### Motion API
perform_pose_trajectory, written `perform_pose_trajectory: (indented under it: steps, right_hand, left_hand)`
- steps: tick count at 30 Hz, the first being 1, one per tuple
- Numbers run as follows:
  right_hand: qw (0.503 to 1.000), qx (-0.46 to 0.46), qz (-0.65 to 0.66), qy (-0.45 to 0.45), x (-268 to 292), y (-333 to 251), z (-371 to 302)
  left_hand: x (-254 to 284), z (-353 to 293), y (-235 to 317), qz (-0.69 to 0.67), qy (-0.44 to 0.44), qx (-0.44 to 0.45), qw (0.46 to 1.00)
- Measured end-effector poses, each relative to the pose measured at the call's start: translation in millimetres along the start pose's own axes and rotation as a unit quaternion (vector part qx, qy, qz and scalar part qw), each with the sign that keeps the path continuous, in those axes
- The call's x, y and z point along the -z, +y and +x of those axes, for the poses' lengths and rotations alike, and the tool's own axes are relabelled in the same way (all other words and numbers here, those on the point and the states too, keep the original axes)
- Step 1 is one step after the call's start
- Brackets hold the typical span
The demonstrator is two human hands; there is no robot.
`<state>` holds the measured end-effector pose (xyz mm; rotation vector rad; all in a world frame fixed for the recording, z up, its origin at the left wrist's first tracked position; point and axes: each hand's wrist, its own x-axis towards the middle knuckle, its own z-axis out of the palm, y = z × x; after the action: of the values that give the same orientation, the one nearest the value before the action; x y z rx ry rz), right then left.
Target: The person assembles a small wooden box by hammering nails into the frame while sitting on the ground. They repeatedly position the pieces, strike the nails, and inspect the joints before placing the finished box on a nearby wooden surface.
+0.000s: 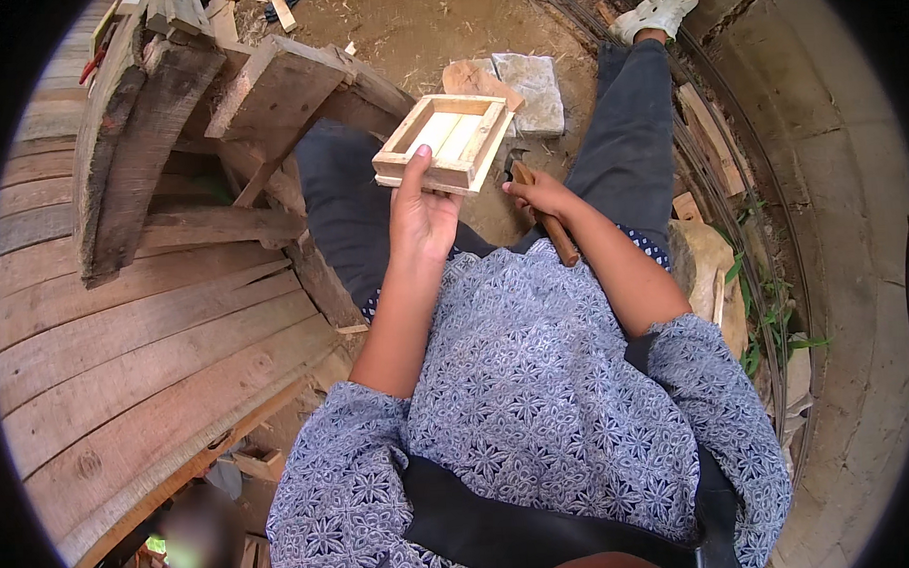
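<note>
A small, shallow box (447, 139) of pale wooden slats is being gripped by the left hand (422, 210) above the lap. A brown wooden handle (550, 226) is being clenched by the right hand (539, 194), just right of the box.

I'm holding a pale blond wooden box frame (448, 141), raw unpainted wood, lighter slats showing inside. I'm gripping a reddish-brown wooden handle (544, 219), darker than the frame. I'm wearing a blue-grey shirt (538, 381) with a small white floral print all over, and dark charcoal trousers (620, 138), plain. A white shoe (655, 12) is showing on my foot. Weathered grey-brown planks (146, 335) are lying beside me, with visible grain and knots. The dirt ground (435, 24) is looking tan, and the flat stone (533, 81) light grey.
</note>
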<state>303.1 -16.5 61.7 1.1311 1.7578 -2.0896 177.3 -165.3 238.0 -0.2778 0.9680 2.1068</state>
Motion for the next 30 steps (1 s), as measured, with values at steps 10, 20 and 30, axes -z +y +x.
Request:
perform_pose_trajectory:
  steps: [10, 20, 30]
  right_hand:
    - [1.0, -0.029, -0.006, 0.003, -2.8, -10.5, -9.7]
    - [0.996, -0.056, 0.055, 0.04, 7.1, 2.3, -3.0]
    - [0.983, 0.008, 0.14, 0.122, 6.6, -24.8, -31.9]
  left_hand:
    - [1.9, -7.5, -2.1, 0.042, -0.044, -0.041, 0.997]
    - [56.7, -8.2, -45.3, 0.042, -0.015, 0.078, 0.996]
    - [34.6, 0.5, -54.3, 0.154, 0.036, 0.033, 0.987]
